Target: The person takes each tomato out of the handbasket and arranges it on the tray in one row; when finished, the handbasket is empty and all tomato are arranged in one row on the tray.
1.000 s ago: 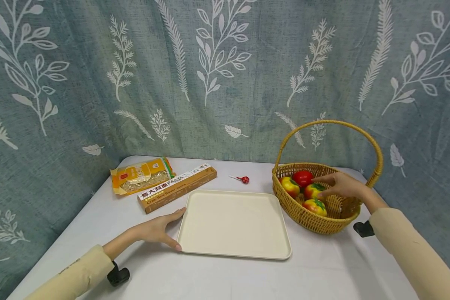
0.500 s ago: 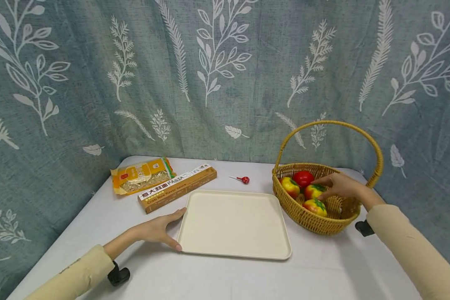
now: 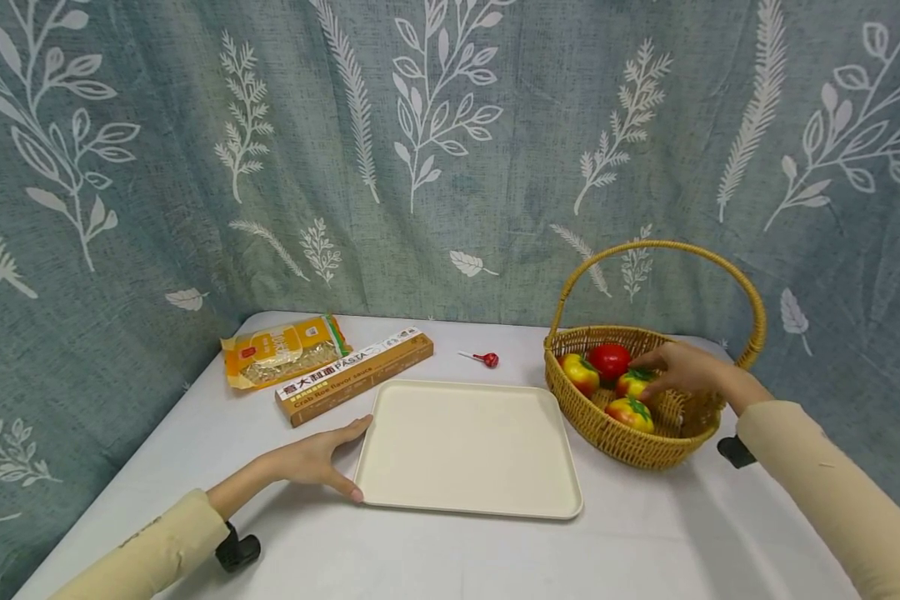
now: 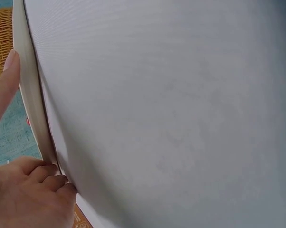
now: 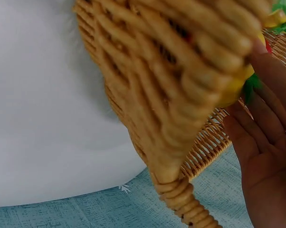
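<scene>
On the left side of the cream tray, my left hand holds the edge, thumb at the near corner. In the left wrist view the fingers bend against the tray's rim. My right hand reaches inside the wicker basket, its thumb and fingers around a red-and-yellow fruit with a green leafy top. Beside it lie a red fruit and two more red-and-yellow fruits, one at the left and one nearer. In the right wrist view the basket's wall partly hides the gripped fruit.
A pasta box lies behind the tray's left corner, with an orange food packet behind it. A red lollipop rests beyond the tray. The basket's tall handle arches above it. A patterned curtain stands behind the table.
My right hand has shifted slightly right within the basket, and the fruit in its grip has moved right with it. The red fruit has shifted a little too. My left hand and the tray stay put.
</scene>
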`<state>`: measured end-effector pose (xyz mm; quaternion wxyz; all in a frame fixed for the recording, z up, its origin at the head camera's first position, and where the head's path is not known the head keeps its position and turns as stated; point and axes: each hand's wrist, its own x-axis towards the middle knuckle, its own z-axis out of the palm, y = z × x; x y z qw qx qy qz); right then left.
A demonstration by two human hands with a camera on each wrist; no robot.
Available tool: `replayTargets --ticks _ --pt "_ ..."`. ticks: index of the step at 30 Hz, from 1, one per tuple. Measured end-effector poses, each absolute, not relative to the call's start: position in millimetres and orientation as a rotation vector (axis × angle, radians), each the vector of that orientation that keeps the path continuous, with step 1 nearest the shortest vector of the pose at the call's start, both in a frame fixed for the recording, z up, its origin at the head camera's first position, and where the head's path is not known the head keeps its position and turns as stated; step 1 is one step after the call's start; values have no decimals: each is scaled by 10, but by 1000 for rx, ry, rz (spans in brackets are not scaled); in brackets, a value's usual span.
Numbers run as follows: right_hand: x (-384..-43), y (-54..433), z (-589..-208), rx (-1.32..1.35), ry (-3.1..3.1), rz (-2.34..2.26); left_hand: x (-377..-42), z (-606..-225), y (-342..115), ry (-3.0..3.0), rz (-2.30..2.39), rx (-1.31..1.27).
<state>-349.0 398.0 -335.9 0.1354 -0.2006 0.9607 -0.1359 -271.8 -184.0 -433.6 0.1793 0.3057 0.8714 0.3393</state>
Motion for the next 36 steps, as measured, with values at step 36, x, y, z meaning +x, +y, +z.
replayTargets --ticks 36 --pt "-3255 3886 -2909 -714 2946 -350 -2713 -4306 -1815 2450 961 826"
